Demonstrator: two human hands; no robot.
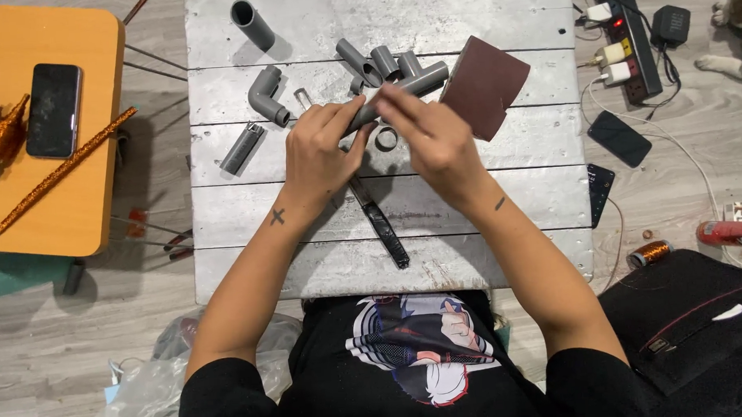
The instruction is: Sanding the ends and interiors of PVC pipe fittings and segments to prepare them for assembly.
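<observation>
My left hand (324, 148) and my right hand (430, 132) both pinch the grey plastic pipe piece (400, 92), fingers closed around it, above the silver wooden board (469, 205). Just right of my grip lies a dark red sheet of sandpaper (486, 85). Below my hands lies a black-handled knife (381, 224). Behind my grip lie more grey pipe fittings (382, 62).

Left hand (324, 148) and right hand (434, 136) together, fingers curled

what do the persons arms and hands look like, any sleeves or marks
Both arms are bare from the short black sleeves down. The left hand has a small dark cross-shaped mark on its wrist; the right hand has a small dark dash-like mark on its wrist. No gloves, rings or watch show.
</observation>
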